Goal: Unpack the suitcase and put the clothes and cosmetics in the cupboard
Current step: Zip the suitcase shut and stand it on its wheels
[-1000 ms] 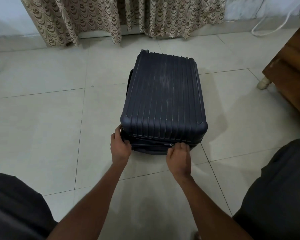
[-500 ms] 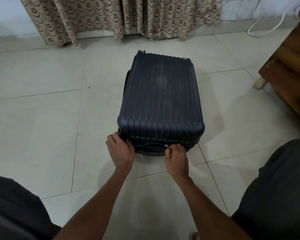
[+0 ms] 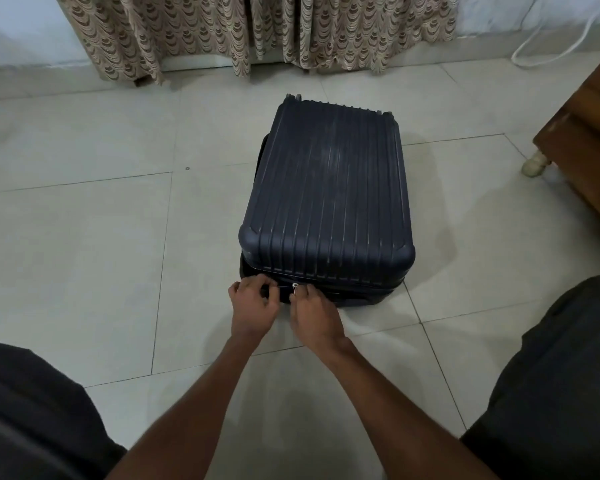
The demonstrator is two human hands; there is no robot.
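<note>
The suitcase lay flat on the floor, long axis running away from me. My right hand pinched the zip pull on its near edge; my left hand gripped the seam just beside it

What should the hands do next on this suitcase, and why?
Probably draw the zipper pull on along the seam with the right hand while the left hand steadies the near edge: the suitcase lies flat with its lid down, so nothing can come out yet.
</note>
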